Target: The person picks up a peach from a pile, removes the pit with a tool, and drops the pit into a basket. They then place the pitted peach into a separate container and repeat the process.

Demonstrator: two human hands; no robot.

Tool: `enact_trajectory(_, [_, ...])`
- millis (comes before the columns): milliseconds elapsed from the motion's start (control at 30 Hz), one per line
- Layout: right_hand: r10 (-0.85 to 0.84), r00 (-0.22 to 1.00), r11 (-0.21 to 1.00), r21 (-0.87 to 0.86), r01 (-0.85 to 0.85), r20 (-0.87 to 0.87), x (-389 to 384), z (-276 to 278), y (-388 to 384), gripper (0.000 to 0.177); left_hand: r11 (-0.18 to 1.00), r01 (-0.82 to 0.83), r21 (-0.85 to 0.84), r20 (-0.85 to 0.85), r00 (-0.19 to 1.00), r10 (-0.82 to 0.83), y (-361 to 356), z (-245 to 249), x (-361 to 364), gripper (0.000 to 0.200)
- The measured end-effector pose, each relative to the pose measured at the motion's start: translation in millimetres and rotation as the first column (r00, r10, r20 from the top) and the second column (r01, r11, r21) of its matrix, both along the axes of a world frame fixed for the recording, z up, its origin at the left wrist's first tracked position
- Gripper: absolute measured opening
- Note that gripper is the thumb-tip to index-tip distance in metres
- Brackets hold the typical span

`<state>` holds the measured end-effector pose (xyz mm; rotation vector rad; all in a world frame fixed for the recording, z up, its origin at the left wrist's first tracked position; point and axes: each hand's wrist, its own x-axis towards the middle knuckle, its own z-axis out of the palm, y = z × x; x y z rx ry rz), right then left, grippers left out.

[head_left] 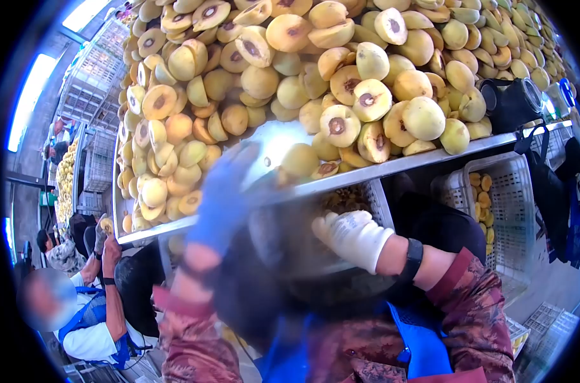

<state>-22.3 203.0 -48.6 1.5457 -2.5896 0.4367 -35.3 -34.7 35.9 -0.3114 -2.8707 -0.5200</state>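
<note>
Halved yellow peaches (341, 127), many with the brown pit or pit hollow showing, are heaped on a metal-edged table (366, 171). My left hand (223, 204), in a blue glove, is smeared by motion at the table's front edge, beside a bare, shiny patch of the tabletop (274, 150). Its fingers cannot be made out clearly. My right hand (354, 237), in a white glove, is closed just below the edge, fingers curled; what it holds, if anything, is hidden. A blurred dark shape lies between the two hands.
Under the table edge stands a white crate (380, 203) with brown bits inside. Another white crate (519, 217) at right holds peach pieces (484, 198). A black container (510, 99) sits on the table at right. A co-worker (98, 306) is at left, near stacked crates (98, 159).
</note>
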Motion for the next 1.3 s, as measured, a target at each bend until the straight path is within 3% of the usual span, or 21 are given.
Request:
enact_trajectory(100, [-0.020, 0.999, 0.994, -0.110, 0.014, -0.049, 0, 1, 0, 0.006, 0.990, 0.144, 0.007, 0.234, 0.962, -0.141, 35, -13, -50, 0.055])
enact_trajectory(233, [-0.046, 0.998, 0.985, -0.170, 0.039, -0.041, 1, 6, 2, 0.008, 0.990, 0.137, -0.020, 0.457, 0.882, -0.113, 51, -30, -72, 0.069])
enact_trajectory(300, [-0.020, 0.991, 0.996, -0.087, 0.032, 0.134, 0, 15, 1, 0.015, 0.995, 0.090, -0.050, 0.467, 0.882, -0.057, 55, -26, -70, 0.072])
enact_trajectory(333, [-0.007, 0.952, 1.000, -0.002, 0.008, 0.305, -4, 24, 0, 0.024, 0.993, 0.065, -0.101, 0.452, 0.892, -0.012, 56, -26, -70, 0.063])
enact_trajectory(367, [-0.006, 0.885, 0.997, 0.076, -0.034, 0.465, -7, 29, -1, 0.032, 0.999, 0.050, -0.021, 0.412, 0.910, -0.037, 53, -29, -68, 0.063])
enact_trajectory(433, [-0.004, 0.884, 1.000, 0.027, -0.010, 0.467, -7, 22, -4, 0.029, 0.990, 0.026, 0.137, 0.326, 0.943, -0.070, 39, -36, -66, 0.065])
enact_trajectory(467, [-0.001, 0.882, 1.000, -0.001, 0.001, 0.472, -7, 19, -6, 0.028, 0.939, -0.151, 0.308, 0.473, 0.881, -0.014, 27, -34, -66, 0.067])
enact_trajectory(500, [-0.019, 0.880, 0.999, -0.021, 0.033, 0.475, -8, 25, -5, 0.027, 0.792, -0.240, 0.562, 0.442, 0.896, -0.041, 15, -40, -65, 0.059])
enact_trajectory(567, [-0.045, 0.875, 0.994, -0.066, 0.087, 0.481, -12, 42, 1, 0.025, 0.290, -0.286, 0.913, 0.355, 0.908, -0.223, -18, -45, -61, 0.045])
enact_trajectory(633, [0.039, 0.778, 0.960, -0.240, 0.146, 0.628, -16, 39, -4, 0.030, -0.068, -0.261, 0.963, 0.244, 0.950, -0.193, -4, -25, -38, 0.040])
enact_trajectory(733, [0.141, 0.647, 0.900, -0.369, 0.231, 0.749, -24, 41, -15, 0.038, -0.293, -0.333, 0.896, 0.330, 0.942, -0.061, 17, 3, -15, 0.057])
enact_trajectory(833, [0.149, 0.724, 0.843, -0.469, 0.264, 0.674, -25, 38, -25, 0.041, -0.235, -0.299, 0.925, 0.277, 0.953, -0.124, 17, -8, -3, 0.060])
enact_trajectory(867, [0.142, 0.714, 0.857, -0.447, 0.259, 0.685, -27, 41, -25, 0.043, -0.337, -0.324, 0.884, 0.360, 0.932, 0.050, 35, -5, -2, 0.061])
enact_trajectory(967, [0.075, 0.763, 0.829, -0.465, 0.310, 0.642, -25, 34, -33, 0.042, -0.204, -0.305, 0.930, 0.314, 0.949, 0.012, 45, -9, 8, 0.059])
enact_trajectory(1000, [0.050, 0.779, 0.824, -0.467, 0.321, 0.625, -25, 33, -35, 0.042, -0.044, -0.294, 0.955, 0.294, 0.956, 0.000, 43, -16, 12, 0.058])
enact_trajectory(1100, [-0.014, 0.830, 0.827, -0.460, 0.323, 0.558, -25, 31, -37, 0.041, 0.028, -0.212, 0.977, 0.211, 0.977, 0.011, 52, -23, 19, 0.050])
enact_trajectory(1167, [-0.040, 0.861, 0.824, -0.470, 0.315, 0.508, -24, 29, -38, 0.040, 0.585, -0.138, 0.799, 0.106, 0.990, 0.089, 52, -21, 17, 0.051])
enact_trajectory(1300, [-0.014, 0.846, 0.792, -0.511, 0.335, 0.533, -21, 22, -44, 0.035, 0.197, -0.061, 0.978, 0.071, 0.996, -0.045, 52, -31, 19, 0.057])
